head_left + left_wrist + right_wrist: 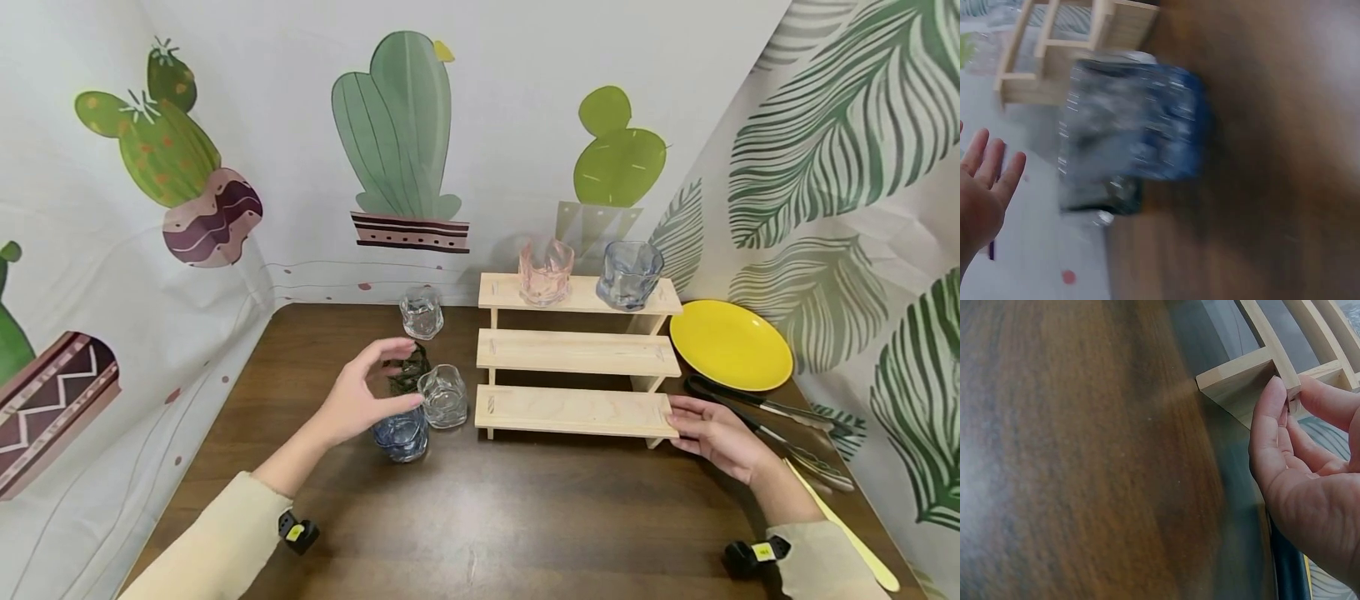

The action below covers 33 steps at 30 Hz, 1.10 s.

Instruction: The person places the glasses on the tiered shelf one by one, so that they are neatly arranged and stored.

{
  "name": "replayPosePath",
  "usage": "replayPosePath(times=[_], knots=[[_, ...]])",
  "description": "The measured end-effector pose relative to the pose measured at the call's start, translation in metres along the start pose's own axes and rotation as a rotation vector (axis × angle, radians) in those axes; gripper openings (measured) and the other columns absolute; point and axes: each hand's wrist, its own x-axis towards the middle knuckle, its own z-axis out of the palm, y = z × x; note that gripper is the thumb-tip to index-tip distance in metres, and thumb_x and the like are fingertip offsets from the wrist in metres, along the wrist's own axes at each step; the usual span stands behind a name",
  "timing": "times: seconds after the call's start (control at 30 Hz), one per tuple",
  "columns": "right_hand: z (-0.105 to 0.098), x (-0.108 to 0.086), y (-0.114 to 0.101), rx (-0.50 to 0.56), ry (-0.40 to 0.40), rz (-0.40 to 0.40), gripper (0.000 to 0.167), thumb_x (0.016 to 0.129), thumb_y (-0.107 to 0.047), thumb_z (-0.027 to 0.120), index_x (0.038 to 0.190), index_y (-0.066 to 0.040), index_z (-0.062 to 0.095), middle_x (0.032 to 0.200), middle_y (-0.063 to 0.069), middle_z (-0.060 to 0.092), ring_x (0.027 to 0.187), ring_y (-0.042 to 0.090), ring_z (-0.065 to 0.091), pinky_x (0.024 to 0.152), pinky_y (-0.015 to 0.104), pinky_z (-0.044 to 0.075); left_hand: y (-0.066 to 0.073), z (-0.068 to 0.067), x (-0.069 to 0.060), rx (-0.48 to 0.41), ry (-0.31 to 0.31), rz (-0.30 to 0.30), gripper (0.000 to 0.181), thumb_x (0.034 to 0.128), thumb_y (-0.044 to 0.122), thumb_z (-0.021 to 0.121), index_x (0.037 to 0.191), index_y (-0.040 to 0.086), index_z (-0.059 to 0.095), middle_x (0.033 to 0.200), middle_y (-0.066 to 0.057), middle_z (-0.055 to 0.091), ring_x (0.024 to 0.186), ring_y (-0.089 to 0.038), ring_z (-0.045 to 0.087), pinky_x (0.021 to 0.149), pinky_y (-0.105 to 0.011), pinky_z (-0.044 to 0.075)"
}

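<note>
My left hand [365, 398] hovers with fingers spread over a blue glass [402, 435] and a dark glass [408, 371]; in the left wrist view the hand [984, 197] is apart from the blurred blue glass [1172, 122]. A clear glass [444, 398] stands just right of these two, and another clear glass [422, 314] farther back. My right hand [718, 437] pinches the right end of the lowest step of a wooden three-step rack [573, 410]; the right wrist view shows fingers and thumb [1310, 450] around the step's corner.
On the top step stand a pink glass [546, 275] and a blue-grey glass [630, 277]. Right of the rack lie a yellow plate [731, 346], black-handled utensils [795, 450] and a yellow stick-like item [847, 529]. Printed cloth hangs behind the table.
</note>
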Motion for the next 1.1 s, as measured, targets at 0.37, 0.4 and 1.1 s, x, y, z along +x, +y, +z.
replayPosePath(times=[0.37,0.4,1.1], knots=[[0.000,0.000,0.000,-0.003,-0.002,-0.002,0.053,0.104,-0.004,0.061,0.147,0.013,0.035,0.113,0.000,0.068,0.098,0.015,0.068,0.083,0.032,0.060,-0.034,-0.006,-0.047,0.004,-0.098,-0.129,0.078,0.0766,0.017,0.095,0.144,0.013,0.055,0.143,-0.014,0.059,0.133,-0.035,0.054,0.112,-0.049,0.043],[0.000,0.000,0.000,-0.002,-0.002,-0.002,0.053,0.104,-0.004,0.061,0.147,0.013,0.035,0.113,0.001,0.068,0.098,0.015,0.068,0.083,0.032,0.060,-0.037,-0.006,-0.050,-0.013,-0.108,-0.133,0.079,0.0760,0.016,0.096,0.144,0.010,0.055,0.143,-0.016,0.059,0.132,-0.037,0.055,0.112,-0.047,0.043],[-0.001,0.000,0.003,0.014,0.001,-0.009,0.049,0.104,-0.003,0.060,0.145,0.010,0.038,0.113,0.002,0.068,0.097,0.015,0.069,0.082,0.031,0.060,-0.064,0.002,-0.073,-0.041,-0.103,-0.240,0.089,0.0696,0.020,0.100,0.146,0.015,0.053,0.140,-0.005,0.060,0.123,-0.030,0.062,0.103,-0.031,0.051]])
